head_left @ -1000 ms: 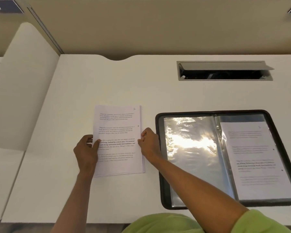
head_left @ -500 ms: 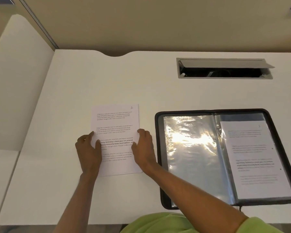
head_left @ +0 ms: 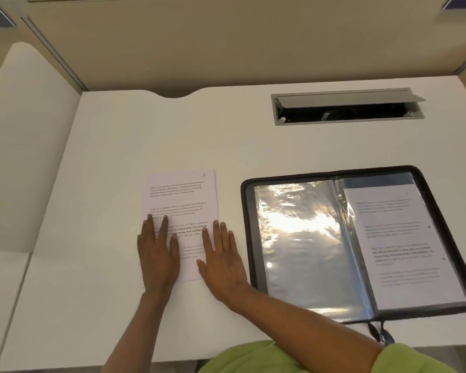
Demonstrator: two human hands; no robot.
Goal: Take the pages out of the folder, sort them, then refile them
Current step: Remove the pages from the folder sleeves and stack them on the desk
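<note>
My fingers (head_left: 164,228) lay straight and slightly spread, left hand (head_left: 158,261) and right hand (head_left: 222,265) flat on the lower half of the white printed page stack (head_left: 182,196), its long axis up-frame, the open black zipped folder (head_left: 425,184) lower right, nearer my right.

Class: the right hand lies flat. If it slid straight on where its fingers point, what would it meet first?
The right hand would slide along the right edge of the page stack over bare desk, probably reaching the back partition first, left of the cable hatch.
</note>
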